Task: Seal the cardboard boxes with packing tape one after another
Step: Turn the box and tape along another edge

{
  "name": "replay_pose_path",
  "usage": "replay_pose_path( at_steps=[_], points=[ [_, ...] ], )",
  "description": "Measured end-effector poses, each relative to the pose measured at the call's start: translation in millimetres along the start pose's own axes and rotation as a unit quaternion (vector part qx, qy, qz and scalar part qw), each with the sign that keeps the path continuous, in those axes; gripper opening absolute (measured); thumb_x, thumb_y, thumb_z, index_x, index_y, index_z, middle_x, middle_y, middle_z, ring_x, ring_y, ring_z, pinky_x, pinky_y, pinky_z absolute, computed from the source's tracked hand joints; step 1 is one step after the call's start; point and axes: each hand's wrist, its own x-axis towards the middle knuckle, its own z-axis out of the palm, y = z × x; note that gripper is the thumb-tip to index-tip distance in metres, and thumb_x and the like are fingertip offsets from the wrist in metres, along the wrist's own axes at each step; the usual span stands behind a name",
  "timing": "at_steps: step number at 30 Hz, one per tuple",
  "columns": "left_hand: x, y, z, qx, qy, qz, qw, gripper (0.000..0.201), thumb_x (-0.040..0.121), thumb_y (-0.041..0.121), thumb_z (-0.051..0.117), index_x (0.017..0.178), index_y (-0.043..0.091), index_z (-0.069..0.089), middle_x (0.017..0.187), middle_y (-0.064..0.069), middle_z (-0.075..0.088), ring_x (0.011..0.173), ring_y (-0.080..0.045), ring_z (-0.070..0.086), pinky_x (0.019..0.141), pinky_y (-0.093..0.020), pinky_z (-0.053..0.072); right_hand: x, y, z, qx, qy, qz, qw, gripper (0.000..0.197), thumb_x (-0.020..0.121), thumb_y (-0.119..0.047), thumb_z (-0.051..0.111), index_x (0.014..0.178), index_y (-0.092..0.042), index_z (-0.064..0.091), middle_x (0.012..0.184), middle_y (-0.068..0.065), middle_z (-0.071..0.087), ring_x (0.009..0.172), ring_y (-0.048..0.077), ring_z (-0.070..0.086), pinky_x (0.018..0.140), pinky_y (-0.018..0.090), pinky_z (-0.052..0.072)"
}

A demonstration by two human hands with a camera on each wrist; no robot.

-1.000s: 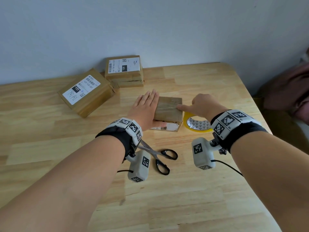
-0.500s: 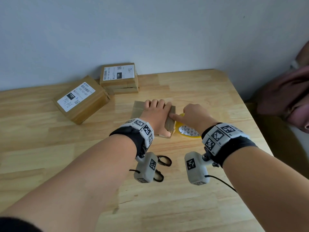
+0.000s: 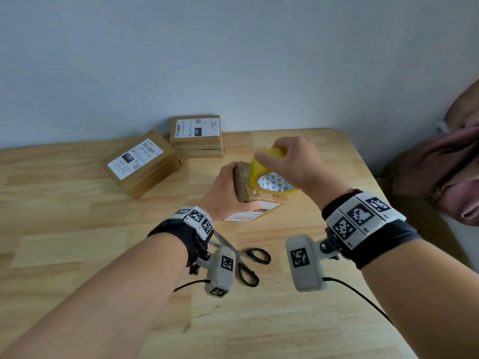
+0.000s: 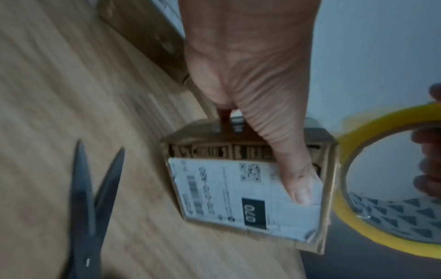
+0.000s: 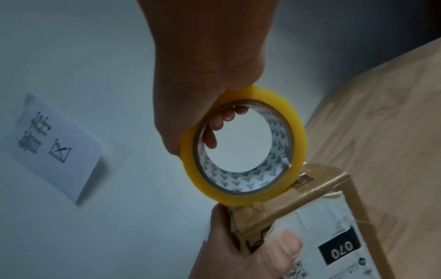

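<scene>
The left hand [image 3: 225,190] grips a small cardboard box [image 3: 245,186] and tips it up on edge above the wooden surface [image 3: 77,229], with its white shipping label [image 4: 241,192] turned toward the person. In the left wrist view the thumb [image 4: 293,177] lies across that label while the other fingers wrap behind the box, out of sight. The right hand [image 3: 293,161] holds a roll of yellow packing tape [image 3: 269,174] upright just beside and above the box; in the right wrist view its fingers [image 5: 214,128] curl through the roll's core, which is printed with small dark triangles, and the roll's lower edge touches the top corner of the box. Whether any tape has been pulled out onto the cardboard cannot be told. A pair of black-handled scissors [image 3: 248,265] lies on the surface near the person, partly hidden under the left wrist, with the blades [image 4: 90,188] slightly apart. Two more cardboard boxes with labels sit farther back by the wall: a larger one [image 3: 142,161] to the left, turned at an angle, and a second one [image 3: 197,136] just behind it, close to the wall. A sheet of paper [image 5: 54,145] with handwritten characters is stuck on the wall.
</scene>
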Motion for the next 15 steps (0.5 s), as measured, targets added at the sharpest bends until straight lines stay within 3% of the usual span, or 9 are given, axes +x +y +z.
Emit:
replay_pose_path(
  at_steps=[3,5,9,11,13,15],
  points=[
    [3,-3,-20,0.019,-0.043,0.027,0.999,0.116,0.060,0.036,0.086,0.148,0.016,0.013,0.145,-0.005,0.023,0.134,-0.018,0.031,0.112,-0.036,0.031,9,-23,14,-0.070,-0.020,-0.011,0.997,0.037,0.082,-0.056,0.059,0.081,-0.019,0.052,0.067,-0.005,0.048,0.063,0.015,0.049,0.050,0.026,0.032],
    [3,-1,-29,0.091,-0.044,0.057,0.993,0.101,0.064,0.036,0.083,0.146,0.020,0.025,0.143,-0.003,0.024,0.135,-0.021,0.025,0.112,-0.037,0.027,13,-35,24,-0.092,-0.024,-0.024,0.995,0.039,0.082,-0.055,0.060,0.078,-0.017,0.054,0.070,-0.004,0.051,0.066,0.016,0.051,0.051,0.026,0.034],
    [-1,-2,-40,0.142,-0.051,0.070,0.986,0.087,0.067,0.040,0.081,0.139,0.014,0.038,0.137,-0.005,0.036,0.127,-0.022,0.037,0.107,-0.040,0.035,17,-52,36,-0.132,-0.031,-0.058,0.989,0.037,0.085,-0.050,0.057,0.076,-0.014,0.057,0.071,-0.004,0.052,0.073,0.018,0.053,0.053,0.026,0.035],
    [-4,-9,-45,0.147,-0.042,0.057,0.987,0.093,0.066,0.040,0.083,0.140,0.009,0.035,0.136,-0.008,0.037,0.124,-0.023,0.042,0.104,-0.036,0.038,20,-50,32,-0.177,-0.045,-0.069,0.981,0.045,0.086,-0.058,0.054,0.076,-0.014,0.056,0.070,-0.004,0.051,0.073,0.018,0.052,0.052,0.025,0.032],
    [-7,-12,-45,0.151,-0.025,0.051,0.987,0.099,0.065,0.041,0.083,0.142,0.008,0.030,0.137,-0.007,0.036,0.123,-0.022,0.043,0.103,-0.032,0.039,22,-36,21,-0.268,-0.067,-0.051,0.960,0.056,0.085,-0.068,0.048,0.089,-0.013,0.061,0.080,-0.002,0.055,0.079,0.019,0.054,0.057,0.026,0.037],
    [-5,-8,-41,0.150,-0.031,0.059,0.986,0.102,0.065,0.042,0.082,0.144,0.009,0.027,0.139,-0.005,0.033,0.125,-0.019,0.040,0.103,-0.031,0.038,20,-18,9,-0.335,-0.085,-0.017,0.938,0.069,0.083,-0.074,0.044,0.098,-0.010,0.064,0.087,0.002,0.059,0.079,0.020,0.058,0.054,0.026,0.040]
  ],
)
